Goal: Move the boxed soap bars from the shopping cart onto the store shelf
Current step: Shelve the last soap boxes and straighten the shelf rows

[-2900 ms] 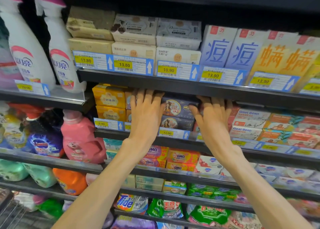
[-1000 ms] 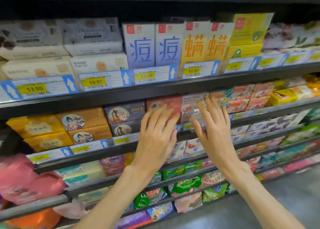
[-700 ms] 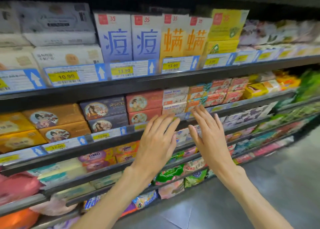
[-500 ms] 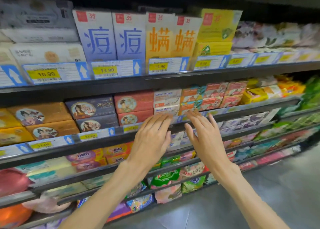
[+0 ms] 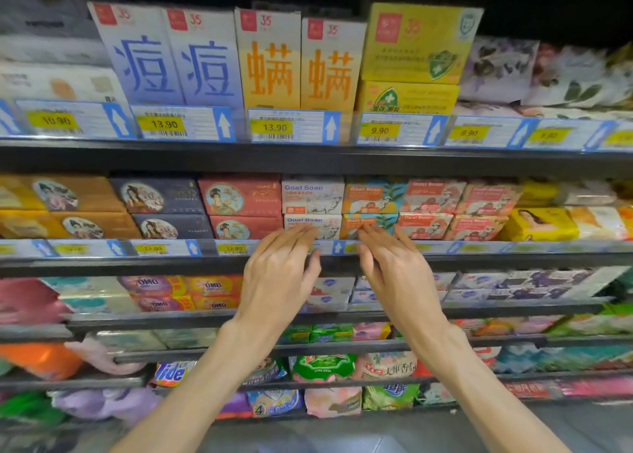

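Note:
Both my hands are raised in front of the second shelf (image 5: 102, 264), holding nothing. My left hand (image 5: 279, 274) has straight fingers reaching toward the lower white Goat Soap box (image 5: 329, 228). My right hand (image 5: 394, 271) is spread beside it, fingertips near the orange Goat Soap box (image 5: 376, 221). Left of them stand stacked red soap boxes (image 5: 239, 199), navy soap boxes (image 5: 157, 197) and amber soap boxes (image 5: 68, 195) with portrait medallions. I cannot tell whether the fingertips touch the boxes. No shopping cart is in view.
The upper shelf carries tall blue-lettered boxes (image 5: 171, 58), orange-lettered boxes (image 5: 298, 61) and yellow boxes (image 5: 418, 44) behind price tags (image 5: 274, 127). Lower shelves hold OMO packs (image 5: 181, 291), a Tide bag (image 5: 171, 372) and green bags (image 5: 322, 367). Grey floor (image 5: 342, 435) lies below.
My view has shifted right along the shelves. Both hands left the navy boxes, moved right with fingers spread, and now hover at the Goat Soap boxes, closer together.

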Demonstrator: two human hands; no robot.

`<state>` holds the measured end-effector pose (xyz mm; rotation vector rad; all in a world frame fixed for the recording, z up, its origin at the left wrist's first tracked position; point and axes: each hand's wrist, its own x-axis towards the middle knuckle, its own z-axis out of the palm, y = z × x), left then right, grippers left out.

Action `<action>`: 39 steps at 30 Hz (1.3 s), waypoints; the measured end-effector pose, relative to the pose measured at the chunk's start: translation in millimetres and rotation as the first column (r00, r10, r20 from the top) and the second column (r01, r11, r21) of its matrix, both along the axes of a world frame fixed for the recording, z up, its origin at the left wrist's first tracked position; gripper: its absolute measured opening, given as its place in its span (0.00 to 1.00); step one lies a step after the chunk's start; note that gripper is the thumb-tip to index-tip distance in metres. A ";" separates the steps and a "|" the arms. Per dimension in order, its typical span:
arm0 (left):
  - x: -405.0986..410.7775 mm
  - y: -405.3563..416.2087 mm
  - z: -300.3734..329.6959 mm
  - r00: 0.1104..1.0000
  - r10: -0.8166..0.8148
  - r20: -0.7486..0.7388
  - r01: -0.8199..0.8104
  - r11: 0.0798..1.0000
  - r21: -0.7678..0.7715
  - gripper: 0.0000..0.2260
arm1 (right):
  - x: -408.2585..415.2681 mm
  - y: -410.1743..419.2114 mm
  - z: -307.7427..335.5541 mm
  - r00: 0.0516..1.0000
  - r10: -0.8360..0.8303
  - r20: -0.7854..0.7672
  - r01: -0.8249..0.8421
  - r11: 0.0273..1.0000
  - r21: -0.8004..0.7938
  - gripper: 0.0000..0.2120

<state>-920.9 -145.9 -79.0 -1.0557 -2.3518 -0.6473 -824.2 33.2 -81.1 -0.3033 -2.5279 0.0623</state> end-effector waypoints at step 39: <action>-53.9 6.5 39.7 0.929 0.281 -0.240 -0.275 0.960 0.057 0.12 | -75.6 1.5 60.0 0.996 -0.080 -0.043 0.080 0.997 0.000 0.15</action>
